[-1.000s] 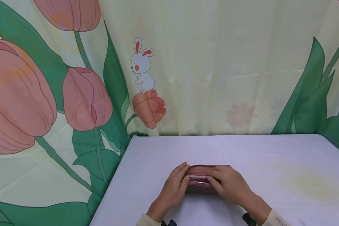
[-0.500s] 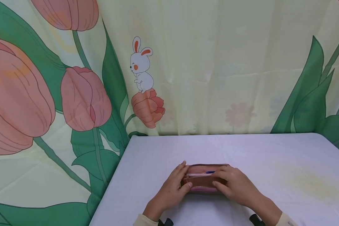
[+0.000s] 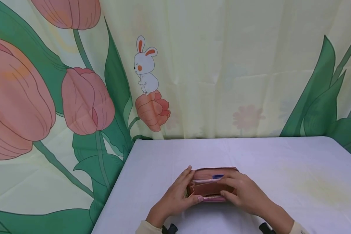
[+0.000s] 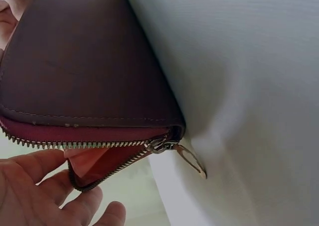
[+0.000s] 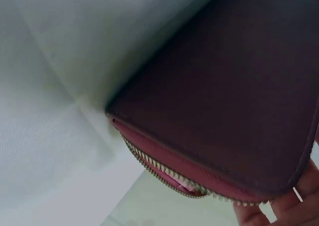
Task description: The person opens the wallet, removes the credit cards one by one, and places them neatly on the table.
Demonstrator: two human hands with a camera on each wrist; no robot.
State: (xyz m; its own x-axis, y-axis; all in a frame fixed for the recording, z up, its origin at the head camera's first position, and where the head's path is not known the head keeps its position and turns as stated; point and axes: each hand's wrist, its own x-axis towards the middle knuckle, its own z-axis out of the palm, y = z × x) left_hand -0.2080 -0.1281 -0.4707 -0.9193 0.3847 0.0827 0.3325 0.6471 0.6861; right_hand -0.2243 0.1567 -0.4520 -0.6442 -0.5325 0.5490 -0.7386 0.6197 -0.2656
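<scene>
A zip-around wallet stands on its spine on the table, unzipped, its mouth spread and facing up. In the head view its pinkish-brown inside shows, with a blue item and pale paper-like edges in a pocket. My left hand holds the left end, thumb on the near rim, fingers along the far side. My right hand grips the right end, its thumb at the near rim and its fingers over the opening. The left wrist view shows the zipper pull hanging at the wallet's lower corner.
A white cloth covers the table. Behind it hangs a curtain printed with tulips and a rabbit. Dark wrist straps sit below both hands.
The wallet's mouth has spread wider, and the blue item has come into view inside. My left thumb has moved right along the near rim; my right fingers have shifted slightly right.
</scene>
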